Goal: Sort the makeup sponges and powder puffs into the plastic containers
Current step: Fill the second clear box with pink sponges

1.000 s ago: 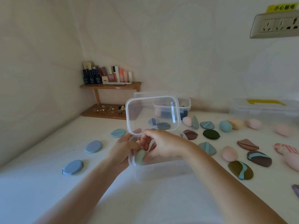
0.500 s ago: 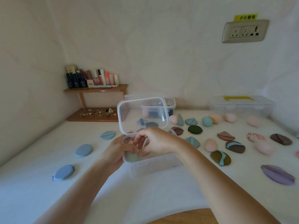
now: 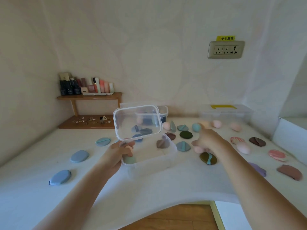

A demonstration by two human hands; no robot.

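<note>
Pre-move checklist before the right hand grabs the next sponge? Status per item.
1. Lid raised clear of the container opening: ok.
2. Container steadied, left hand grips its near-left corner: ok.
3. Right hand free, holds nothing: ok.
4. Pink sponge within reach, just below the right hand: ok.
5. Room inside, only a green sponge seen in the corner: ok.
6. Fingers touching the pink sponge: cannot tell, blurred.

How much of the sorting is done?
Barely started. A green sponge sits in the box that the left hand holds; the back box holds a few. The right hand reaches toward a pink sponge. Many puffs lie on the table.
</note>
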